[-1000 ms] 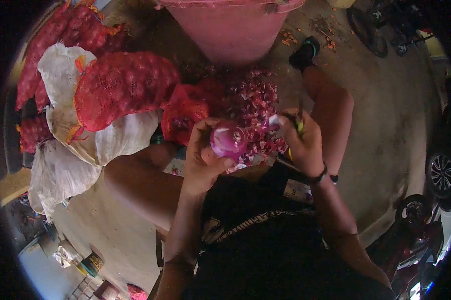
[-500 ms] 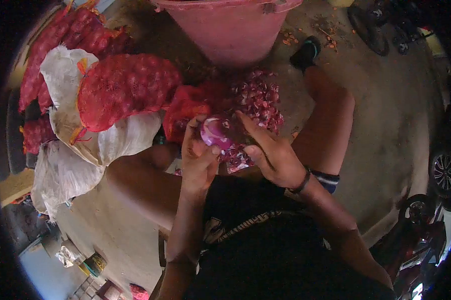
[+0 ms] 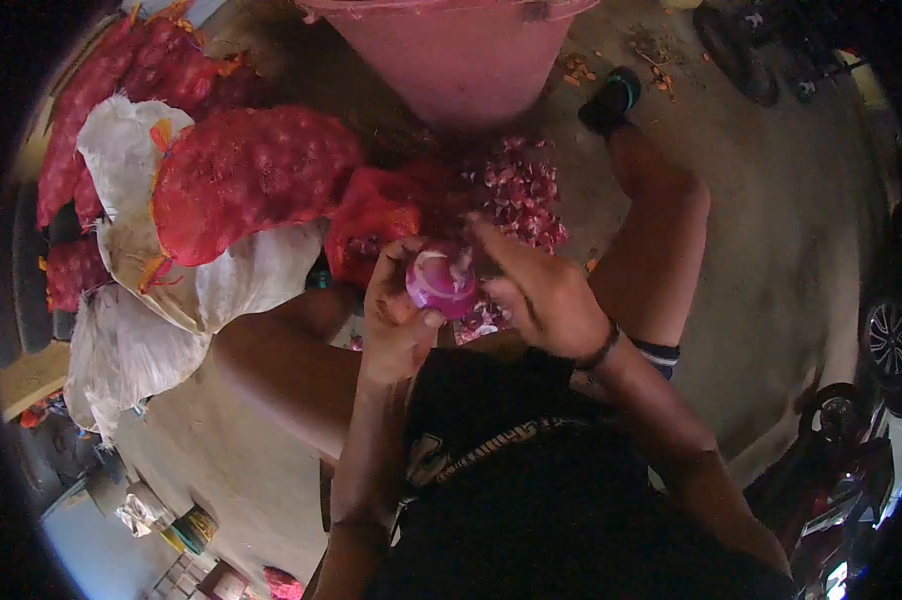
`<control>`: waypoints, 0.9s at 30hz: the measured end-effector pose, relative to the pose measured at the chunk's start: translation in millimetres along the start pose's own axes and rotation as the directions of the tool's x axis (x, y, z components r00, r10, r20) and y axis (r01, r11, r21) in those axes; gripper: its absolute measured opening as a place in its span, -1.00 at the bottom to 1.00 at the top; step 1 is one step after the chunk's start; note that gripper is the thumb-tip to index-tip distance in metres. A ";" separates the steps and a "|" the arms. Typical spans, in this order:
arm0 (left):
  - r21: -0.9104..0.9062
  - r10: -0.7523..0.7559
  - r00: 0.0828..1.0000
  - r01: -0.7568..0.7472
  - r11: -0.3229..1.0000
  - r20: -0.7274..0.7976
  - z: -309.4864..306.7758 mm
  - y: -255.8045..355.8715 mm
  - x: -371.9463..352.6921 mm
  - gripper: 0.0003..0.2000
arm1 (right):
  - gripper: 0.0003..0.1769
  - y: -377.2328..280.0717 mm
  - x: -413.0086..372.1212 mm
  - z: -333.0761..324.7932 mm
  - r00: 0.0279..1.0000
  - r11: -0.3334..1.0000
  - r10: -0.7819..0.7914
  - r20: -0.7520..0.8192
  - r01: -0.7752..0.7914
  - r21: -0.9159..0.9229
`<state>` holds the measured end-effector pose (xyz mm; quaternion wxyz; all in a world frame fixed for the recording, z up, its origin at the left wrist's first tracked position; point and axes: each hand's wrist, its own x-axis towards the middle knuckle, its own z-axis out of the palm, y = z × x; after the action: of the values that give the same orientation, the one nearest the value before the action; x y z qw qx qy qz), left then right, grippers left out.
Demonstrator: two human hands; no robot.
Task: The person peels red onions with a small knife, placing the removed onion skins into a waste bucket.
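My left hand (image 3: 396, 320) cups a peeled purple onion (image 3: 439, 282) in front of my chest. My right hand (image 3: 541, 295) is against the onion's right side, with its forefinger stretched over the top and its thumb pressed on the skin. The back of that hand faces me, so I cannot see what lies in its palm. A dark band sits on my right wrist. Just beyond the onion, a heap of purple onion peels (image 3: 521, 195) lies on the floor between my knees.
A large pink tub (image 3: 461, 55) stands at the top, beyond the peels. Red mesh sacks of onions (image 3: 251, 175) lie on white sacks (image 3: 241, 275) to my left. My right leg and shoe (image 3: 611, 100) stretch forward. A motorbike wheel (image 3: 831, 410) and a car wheel (image 3: 886, 340) are at the right.
A second ago my right hand was apart from the onion, holding a knife with a yellow-green handle and a strip of peel. It has since come in against the onion.
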<state>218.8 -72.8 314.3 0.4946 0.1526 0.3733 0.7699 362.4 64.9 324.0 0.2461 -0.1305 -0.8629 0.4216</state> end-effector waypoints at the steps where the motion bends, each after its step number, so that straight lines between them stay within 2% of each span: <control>1: 0.015 0.009 1.000 -0.008 1.000 -0.018 0.9 1.8 -2.5 -0.23 | -0.40 7.6 -3.0 0.4 0.997 0.997 0.078 -0.023 -0.077 0.025; 3: -0.002 0.034 0.999 -0.034 0.999 -0.015 -0.6 5.6 5.4 -0.22 | -0.44 23.6 -6.3 -0.7 0.971 0.970 0.232 -0.059 -0.226 0.088; 5: -0.077 0.013 1.000 -0.013 0.997 -0.002 -3.3 2.6 0.2 -0.21 | -0.47 19.5 -17.2 7.3 0.947 0.901 0.319 0.019 -0.310 0.303; 6: -0.106 -0.003 1.000 0.004 0.994 0.009 -3.1 0.8 3.0 -0.21 | -0.48 19.9 -13.3 4.4 0.939 0.860 0.341 0.047 -0.332 0.388; 9: -0.168 -0.060 0.998 0.064 0.984 0.026 -4.1 0.7 1.1 -0.20 | -0.50 12.0 -3.3 2.4 0.943 0.820 0.332 0.039 -0.308 0.483; 12: -0.157 -0.103 0.994 0.106 0.982 0.031 -7.0 1.9 -0.3 -0.20 | -0.56 5.7 5.3 0.2 0.934 0.683 0.339 0.109 -0.324 0.654; 15: -0.100 -0.134 0.990 0.138 0.985 0.044 -6.5 0.2 2.6 -0.23 | -0.67 4.9 11.9 -4.3 0.935 0.714 0.326 0.140 -0.341 0.612; 18: -0.035 -0.136 0.991 0.136 0.990 0.006 -9.0 -3.9 3.8 -0.27 | -0.73 8.4 12.5 -14.0 0.905 0.758 0.347 0.248 -0.426 0.494; 21: 0.021 -0.152 0.987 0.153 0.988 -0.046 -18.5 -4.0 7.3 -0.31 | -0.77 15.4 -0.5 -12.3 0.881 0.638 0.396 0.259 -0.467 0.612; 23: -0.008 -0.205 0.975 0.205 0.979 -0.087 -37.2 -5.8 11.5 -0.34 | -0.78 19.8 -4.2 -12.5 0.801 0.403 0.526 0.287 -0.532 0.745; 24: 0.066 -0.260 0.960 0.268 0.961 -0.106 -38.5 4.3 18.5 -0.34 | -0.79 23.7 -4.8 -13.1 0.749 0.275 0.584 0.312 -0.544 0.793; 25: 0.134 -0.313 0.941 0.329 0.935 -0.129 -35.9 21.8 29.3 -0.34 | -0.71 34.9 -7.8 -7.9 0.727 0.386 0.639 0.252 -0.587 0.712; 26: 0.199 -0.364 0.918 0.390 0.899 -0.156 -32.6 40.5 41.8 -0.35 | -0.66 49.0 -10.6 -0.6 0.714 0.421 0.657 0.244 -0.615 0.666; 27: 0.442 -0.282 0.941 0.336 0.832 -0.184 -29.2 59.7 58.9 -0.37 | -0.60 64.0 -12.1 8.0 0.701 0.453 0.674 0.232 -0.641 0.620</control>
<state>135.1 -47.5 330.0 0.5397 0.1617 0.5941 0.5741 369.4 93.4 265.4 0.1133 -0.3670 -0.5304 0.7558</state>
